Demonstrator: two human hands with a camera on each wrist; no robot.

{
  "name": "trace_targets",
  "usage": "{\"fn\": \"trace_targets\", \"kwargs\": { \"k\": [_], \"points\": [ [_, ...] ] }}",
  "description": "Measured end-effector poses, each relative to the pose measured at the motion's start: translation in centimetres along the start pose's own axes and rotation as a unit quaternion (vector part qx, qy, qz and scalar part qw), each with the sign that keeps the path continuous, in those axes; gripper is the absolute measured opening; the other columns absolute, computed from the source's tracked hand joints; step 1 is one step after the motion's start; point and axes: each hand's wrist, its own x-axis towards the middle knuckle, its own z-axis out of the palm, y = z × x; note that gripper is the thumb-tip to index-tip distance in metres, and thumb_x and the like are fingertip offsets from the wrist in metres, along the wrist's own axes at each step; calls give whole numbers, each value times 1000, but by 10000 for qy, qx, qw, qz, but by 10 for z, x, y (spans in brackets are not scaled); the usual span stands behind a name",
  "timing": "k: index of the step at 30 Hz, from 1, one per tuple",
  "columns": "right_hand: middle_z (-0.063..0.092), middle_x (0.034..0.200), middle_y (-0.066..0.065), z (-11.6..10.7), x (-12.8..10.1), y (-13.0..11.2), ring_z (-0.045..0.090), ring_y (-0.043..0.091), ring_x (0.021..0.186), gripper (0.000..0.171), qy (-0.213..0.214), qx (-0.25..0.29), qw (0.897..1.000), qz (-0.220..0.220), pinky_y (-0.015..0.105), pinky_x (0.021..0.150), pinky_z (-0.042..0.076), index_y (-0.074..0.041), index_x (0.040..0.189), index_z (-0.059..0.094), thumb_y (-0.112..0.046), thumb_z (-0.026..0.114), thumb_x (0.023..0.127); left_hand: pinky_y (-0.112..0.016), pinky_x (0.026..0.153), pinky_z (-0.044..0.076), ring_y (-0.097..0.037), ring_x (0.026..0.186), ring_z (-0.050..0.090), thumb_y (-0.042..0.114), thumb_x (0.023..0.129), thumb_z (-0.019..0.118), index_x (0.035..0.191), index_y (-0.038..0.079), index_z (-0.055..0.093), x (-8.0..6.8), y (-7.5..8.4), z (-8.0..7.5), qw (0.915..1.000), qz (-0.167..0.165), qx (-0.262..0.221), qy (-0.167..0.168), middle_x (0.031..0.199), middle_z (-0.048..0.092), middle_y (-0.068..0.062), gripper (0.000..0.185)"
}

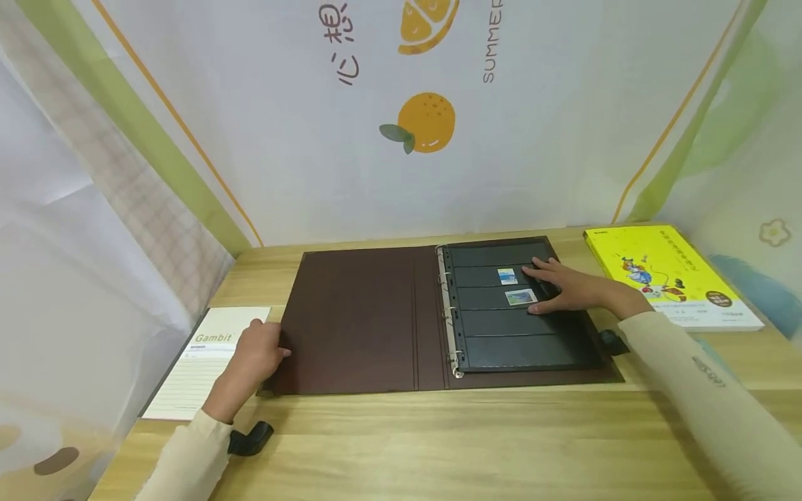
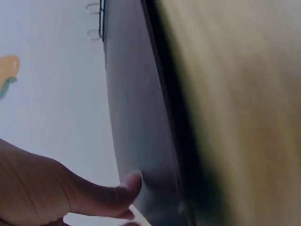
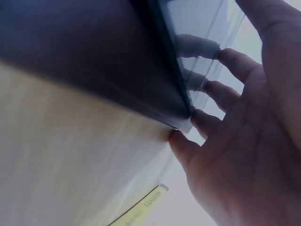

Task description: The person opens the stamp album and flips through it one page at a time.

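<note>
A brown ring-binder stamp album (image 1: 357, 320) lies spread on the table, its black pocket page (image 1: 501, 348) at the right. That page holds two small stamps, a blue-and-white one (image 1: 507, 276) and a greenish one (image 1: 521, 298), in separate rows. At the album's left edge, my left hand (image 1: 253, 351) pinches the cover, the thumb (image 2: 127, 188) on its inner face; the other fingers are mostly hidden. My right hand (image 1: 573, 289) has its fingers spread, and their tips touch the page right beside the stamps. Fingertips reflect off the glossy page in the right wrist view.
A notepad (image 1: 188, 376) marked "Gambit" lies to the left, partly behind the left hand. On the right, past the right forearm, is a yellow book (image 1: 677, 271). A printed white curtain (image 1: 301, 174) hangs behind the wooden table (image 1: 401, 445).
</note>
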Motion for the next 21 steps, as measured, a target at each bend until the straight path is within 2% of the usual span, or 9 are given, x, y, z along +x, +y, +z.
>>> {"fn": "trace_targets", "kwargs": {
  "k": [3,4,6,9,11,13,17,21],
  "points": [
    [13,165,30,-2,0,-3,8,57,150,101,56,-94,9999,-33,74,115,20,-6,158,32,-56,77,82,-59,77,52,-54,106,56,7,81,81,111,-13,66,-4,19,2,9976,266,340,539,110,60,-37,39],
    [12,165,31,-2,0,-3,10,58,150,101,79,-121,9999,-39,74,114,22,-6,158,33,-56,77,82,-61,82,51,-56,118,52,10,83,81,119,-11,65,-5,28,3,9968,347,359,620,122,57,-38,45],
    [11,165,32,-2,0,-3,13,59,148,101,122,-156,9998,-32,74,113,24,-6,157,34,-57,78,81,-68,92,47,-57,138,38,21,88,78,135,-4,60,-7,48,7,9966,567,237,547,144,47,-35,56],
    [8,164,34,-3,-2,-1,14,60,147,103,196,-201,9996,-29,74,112,26,-5,157,33,-56,79,81,-75,107,33,-54,151,18,40,94,69,150,6,49,-8,80,15,9964,771,-254,-230,161,31,-28,69],
    [7,164,34,-3,-3,1,13,61,147,104,283,-222,9993,-56,75,113,25,-2,157,32,-54,80,80,-80,109,24,-56,152,10,48,94,65,155,12,43,-7,99,20,9927,802,-539,-723,165,23,-26,74],
    [7,164,35,-4,-4,1,12,61,147,107,358,-238,9990,-90,74,114,23,1,157,30,-52,81,80,-84,107,16,-58,151,6,54,93,64,158,16,38,-6,115,23,9891,756,-619,-1102,166,18,-26,80],
    [8,161,40,-7,-3,3,13,61,146,110,558,-328,9979,-46,73,114,23,11,155,27,-49,82,80,-88,104,12,-63,148,6,59,85,71,159,21,34,-6,133,28,9858,551,-470,-1515,165,16,-30,91],
    [12,157,45,-11,-2,6,17,61,143,115,764,-656,9946,235,71,116,23,19,150,26,-53,81,79,-89,102,13,-63,148,7,55,81,77,160,21,34,-6,139,28,9839,381,-464,-1686,165,15,-31,96]
  ]
}}
